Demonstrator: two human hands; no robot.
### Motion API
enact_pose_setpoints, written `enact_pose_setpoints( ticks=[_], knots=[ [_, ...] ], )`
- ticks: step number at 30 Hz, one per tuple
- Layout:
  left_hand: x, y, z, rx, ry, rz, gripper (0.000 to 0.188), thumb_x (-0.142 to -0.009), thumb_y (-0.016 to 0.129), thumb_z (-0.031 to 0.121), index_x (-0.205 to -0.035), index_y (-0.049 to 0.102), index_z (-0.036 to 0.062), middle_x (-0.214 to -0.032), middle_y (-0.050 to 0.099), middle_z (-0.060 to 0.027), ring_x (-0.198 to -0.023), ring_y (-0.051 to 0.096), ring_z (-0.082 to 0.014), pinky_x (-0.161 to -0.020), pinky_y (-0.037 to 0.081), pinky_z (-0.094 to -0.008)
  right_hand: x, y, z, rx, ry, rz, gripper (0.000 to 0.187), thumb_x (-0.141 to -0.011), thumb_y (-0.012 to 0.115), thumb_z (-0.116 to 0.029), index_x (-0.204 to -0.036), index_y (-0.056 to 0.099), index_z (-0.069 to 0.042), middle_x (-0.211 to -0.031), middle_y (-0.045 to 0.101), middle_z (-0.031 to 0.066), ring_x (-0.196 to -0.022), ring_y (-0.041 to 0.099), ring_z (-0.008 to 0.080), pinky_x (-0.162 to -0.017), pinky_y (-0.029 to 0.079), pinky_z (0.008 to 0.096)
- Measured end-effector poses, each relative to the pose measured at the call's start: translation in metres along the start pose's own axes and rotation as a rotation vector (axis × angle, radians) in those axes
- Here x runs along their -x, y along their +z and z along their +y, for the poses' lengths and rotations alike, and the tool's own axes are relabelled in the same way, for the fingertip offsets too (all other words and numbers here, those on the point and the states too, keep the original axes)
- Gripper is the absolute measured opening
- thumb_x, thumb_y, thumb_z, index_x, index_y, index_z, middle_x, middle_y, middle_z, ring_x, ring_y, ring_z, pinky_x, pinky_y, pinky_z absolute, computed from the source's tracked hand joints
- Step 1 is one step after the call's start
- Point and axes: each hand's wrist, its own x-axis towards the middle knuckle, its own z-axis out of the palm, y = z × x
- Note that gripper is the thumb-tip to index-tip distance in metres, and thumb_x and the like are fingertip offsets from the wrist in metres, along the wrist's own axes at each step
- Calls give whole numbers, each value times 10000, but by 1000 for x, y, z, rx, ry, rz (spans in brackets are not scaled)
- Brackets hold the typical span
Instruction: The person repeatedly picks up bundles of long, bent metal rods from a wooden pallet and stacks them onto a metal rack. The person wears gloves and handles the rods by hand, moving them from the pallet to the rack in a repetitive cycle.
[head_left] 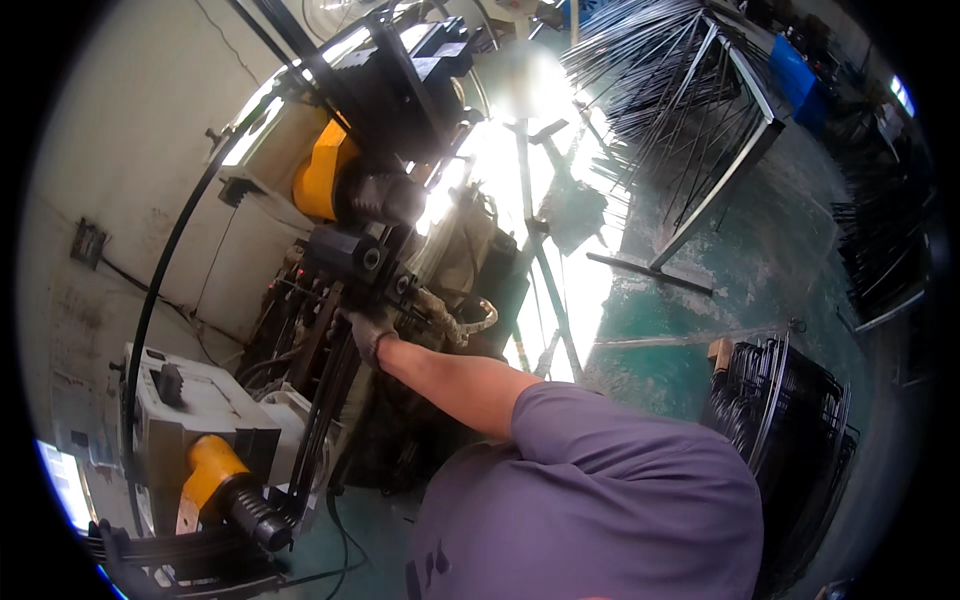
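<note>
Nearest: purple-grey cloth shirt (590, 500), softly creased. Right hand (366, 334), in pale fabric glove, at machine's dark metal rails, just below chunky black block (345, 252) with round-holed end; fingers obscured, cannot tell whether gripping. Beside: frayed beige-wrapped hose (445, 316). Above: smooth yellow housing (322, 175).

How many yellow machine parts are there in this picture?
2. One yellow part is above the gloved right hand; the other yellow part is at lower left, by the pale box. More may be hidden behind the machinery.
</note>
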Motion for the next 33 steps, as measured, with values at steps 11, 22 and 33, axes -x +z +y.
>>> enact_pose_setpoints(
  ticks=[11, 22, 33],
  knots=[
    [12, -23, 6, -117, -66, -48, 425, -965, 682, 227, -1327, 618, 13, -988, 601, -35, -953, 580, -150, -861, 461, -283, 19, 2, -19, -80, 81, -86, 156, -1003, 642, -163, -1083, 563, -55, -846, 612, 78, -702, 639, 233, -635, 597, 406],
    [1, -42, 5, -130, -73, 23, 419, -989, 642, 300, -1266, 644, -15, -1027, 655, -64, -957, 647, -172, -896, 527, -304, 28, 3, -25, -205, 166, -75, 113, -1010, 630, -130, -1059, 584, -39, -812, 594, 69, -722, 613, 226, -713, 573, 418],
    [22, -4, 21, -78, -41, 179, 402, -951, 673, 220, -1288, 653, 1, -972, 654, -45, -901, 627, -149, -815, 502, -274, 23, 12, -26, -212, 191, 65, 140, -996, 646, -142, -1057, 573, -40, -834, 604, 86, -695, 623, 255, -666, 590, 428]
  ],
)
